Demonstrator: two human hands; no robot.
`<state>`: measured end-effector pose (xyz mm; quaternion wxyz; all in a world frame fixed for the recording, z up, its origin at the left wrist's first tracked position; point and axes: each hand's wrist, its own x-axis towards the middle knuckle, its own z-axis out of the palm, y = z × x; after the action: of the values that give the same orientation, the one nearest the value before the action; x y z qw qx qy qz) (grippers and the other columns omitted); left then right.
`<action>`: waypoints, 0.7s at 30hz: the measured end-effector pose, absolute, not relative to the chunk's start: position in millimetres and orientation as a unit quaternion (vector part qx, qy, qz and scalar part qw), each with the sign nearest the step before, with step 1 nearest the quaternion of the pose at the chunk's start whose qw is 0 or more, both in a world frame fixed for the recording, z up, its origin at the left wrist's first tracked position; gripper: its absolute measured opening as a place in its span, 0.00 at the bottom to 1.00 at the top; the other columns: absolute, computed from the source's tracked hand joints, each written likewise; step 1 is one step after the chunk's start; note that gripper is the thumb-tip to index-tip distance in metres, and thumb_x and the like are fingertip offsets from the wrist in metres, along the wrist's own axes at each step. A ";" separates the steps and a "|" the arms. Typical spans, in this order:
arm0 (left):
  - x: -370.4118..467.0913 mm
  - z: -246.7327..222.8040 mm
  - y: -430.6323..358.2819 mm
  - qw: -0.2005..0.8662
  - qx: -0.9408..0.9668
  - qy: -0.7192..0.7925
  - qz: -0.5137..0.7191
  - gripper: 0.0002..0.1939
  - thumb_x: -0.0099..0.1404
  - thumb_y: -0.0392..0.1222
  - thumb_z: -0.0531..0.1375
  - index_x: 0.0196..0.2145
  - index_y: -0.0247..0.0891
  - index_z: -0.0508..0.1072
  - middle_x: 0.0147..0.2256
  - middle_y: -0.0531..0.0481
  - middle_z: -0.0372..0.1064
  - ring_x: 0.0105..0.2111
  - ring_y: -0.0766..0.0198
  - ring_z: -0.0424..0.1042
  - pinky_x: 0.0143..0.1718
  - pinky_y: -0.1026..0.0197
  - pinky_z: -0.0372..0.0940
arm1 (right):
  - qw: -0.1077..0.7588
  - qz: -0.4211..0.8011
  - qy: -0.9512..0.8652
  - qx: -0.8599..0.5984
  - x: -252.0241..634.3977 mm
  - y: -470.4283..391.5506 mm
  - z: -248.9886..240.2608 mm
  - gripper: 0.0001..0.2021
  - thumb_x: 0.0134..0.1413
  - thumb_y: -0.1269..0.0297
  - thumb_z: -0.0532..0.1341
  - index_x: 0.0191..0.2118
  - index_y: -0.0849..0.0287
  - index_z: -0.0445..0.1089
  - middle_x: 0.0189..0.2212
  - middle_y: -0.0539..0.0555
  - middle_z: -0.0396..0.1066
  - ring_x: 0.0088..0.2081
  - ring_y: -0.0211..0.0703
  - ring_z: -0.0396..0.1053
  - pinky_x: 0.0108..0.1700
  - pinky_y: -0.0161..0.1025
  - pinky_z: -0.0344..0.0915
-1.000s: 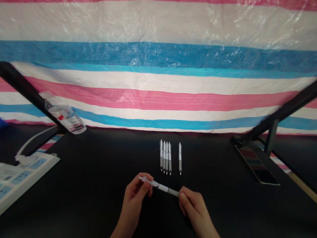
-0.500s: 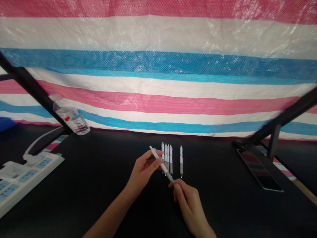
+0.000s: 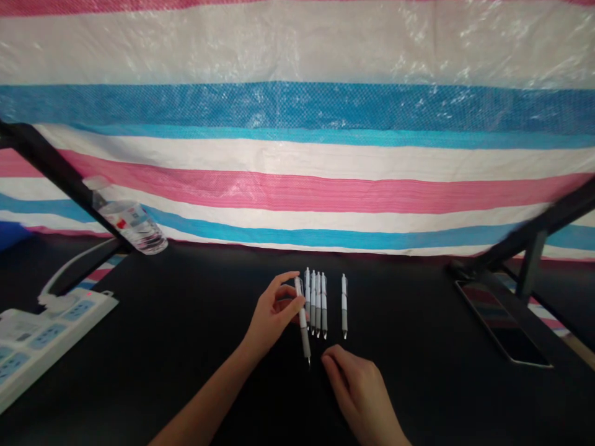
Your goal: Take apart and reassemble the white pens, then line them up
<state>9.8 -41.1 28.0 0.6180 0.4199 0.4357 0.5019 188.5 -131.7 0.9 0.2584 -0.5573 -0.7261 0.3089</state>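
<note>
My left hand (image 3: 271, 314) pinches a white and grey click pen (image 3: 302, 319) between thumb and fingers, its metal tip pointing down toward me. Just right of it, several matching pens (image 3: 318, 303) lie side by side on the black tabletop, the leftmost partly behind the fingertips. Another such pen (image 3: 344, 305) lies apart, farther right. Below the row is my right hand (image 3: 356, 381), its fingers curled closed and apart from the held pen. The inside of that hand is hidden, so whatever it may hold does not show.
A white power strip (image 3: 60, 334) with a plugged-in cable is at the left. Behind it, a clear water bottle (image 3: 132, 226) leans by a black metal bar (image 3: 60, 179). A smartphone (image 3: 502, 325) lies at the right. Striped plastic sheeting (image 3: 297, 192) hangs at the back.
My right hand has let go of the pen's grey end and moved slightly down and right. In my left hand the pen has swung closer to upright, its metal tip now showing.
</note>
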 end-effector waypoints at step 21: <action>4.2 17.2 -36.0 0.619 0.431 0.430 0.497 0.26 0.59 0.41 0.68 0.54 0.42 0.67 0.31 0.57 0.71 0.26 0.62 0.78 0.26 0.62 0.74 | 0.251 0.299 -0.733 -0.558 189.0 -132.2 -3.8 0.18 0.73 0.57 0.46 0.34 0.55 0.67 0.27 0.51 0.72 0.28 0.43 0.72 0.30 0.37 0.56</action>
<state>4.2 -36.0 17.2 0.6191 0.4308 0.4296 0.4966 189.0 -132.2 -3.8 0.2505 -0.5577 -0.7329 0.2985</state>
